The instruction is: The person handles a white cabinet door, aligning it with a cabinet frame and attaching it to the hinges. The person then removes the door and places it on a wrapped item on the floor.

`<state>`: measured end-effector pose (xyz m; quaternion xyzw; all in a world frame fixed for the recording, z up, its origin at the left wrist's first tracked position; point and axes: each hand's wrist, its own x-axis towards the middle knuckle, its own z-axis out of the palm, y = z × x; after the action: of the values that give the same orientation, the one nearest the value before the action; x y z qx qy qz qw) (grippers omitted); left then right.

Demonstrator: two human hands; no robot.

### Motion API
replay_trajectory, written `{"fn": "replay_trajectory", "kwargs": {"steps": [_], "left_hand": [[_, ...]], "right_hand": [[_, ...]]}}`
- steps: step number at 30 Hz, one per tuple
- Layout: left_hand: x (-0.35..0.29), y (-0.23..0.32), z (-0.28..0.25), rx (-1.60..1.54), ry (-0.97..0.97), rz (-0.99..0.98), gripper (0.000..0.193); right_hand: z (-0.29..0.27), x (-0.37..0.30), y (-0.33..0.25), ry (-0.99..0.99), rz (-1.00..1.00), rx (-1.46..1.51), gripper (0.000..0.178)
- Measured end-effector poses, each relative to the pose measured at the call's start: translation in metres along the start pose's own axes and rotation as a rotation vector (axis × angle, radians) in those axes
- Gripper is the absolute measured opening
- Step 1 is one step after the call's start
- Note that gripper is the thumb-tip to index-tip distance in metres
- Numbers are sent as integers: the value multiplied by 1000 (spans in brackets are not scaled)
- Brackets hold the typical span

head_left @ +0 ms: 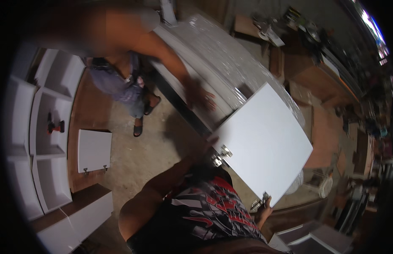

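A black-and-red shirt is filling the lower middle. Toward one o'clock from it, a nearly square white panel is slanting, its hinged edge running between the hands from ten to four o'clock. The right hand is grasping its six-o'clock corner; the left hand is meeting its nine-o'clock corner, the fingers too dark to tell.

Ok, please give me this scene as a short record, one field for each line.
Workpiece: flat white rectangular panel with metal hinges
Left hand: at panel's left corner, blurred; grip unclear
Right hand: grips panel's bottom corner, beside a hinge
Co-worker's hand: at pale plastic-wrapped stack; contact unclear
Tool: orange-and-black power drill, inside white shelf unit
Left side: another white hinged panel
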<state>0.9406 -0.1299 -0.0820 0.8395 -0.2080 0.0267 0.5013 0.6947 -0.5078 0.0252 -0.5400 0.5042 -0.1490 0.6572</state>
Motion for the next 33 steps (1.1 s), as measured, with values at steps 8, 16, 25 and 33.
{"fn": "replay_trajectory", "kwargs": {"steps": [8, 16, 25, 33], "left_hand": [[41, 86, -32, -1245, -66, -921, 45], [40, 118, -31, -898, -219, -299, 35], [89, 136, -17, -1350, -394, -938, 34], [153, 109, 49, -1251, -204, -733, 31]], "right_hand": [[6, 19, -11, -111, -22, 23, 39], [17, 49, -27, -198, 62, 59, 39], [15, 105, -57, -514, 309, 433, 40], [24, 172, -94, -964, 930, 893, 41]]}}
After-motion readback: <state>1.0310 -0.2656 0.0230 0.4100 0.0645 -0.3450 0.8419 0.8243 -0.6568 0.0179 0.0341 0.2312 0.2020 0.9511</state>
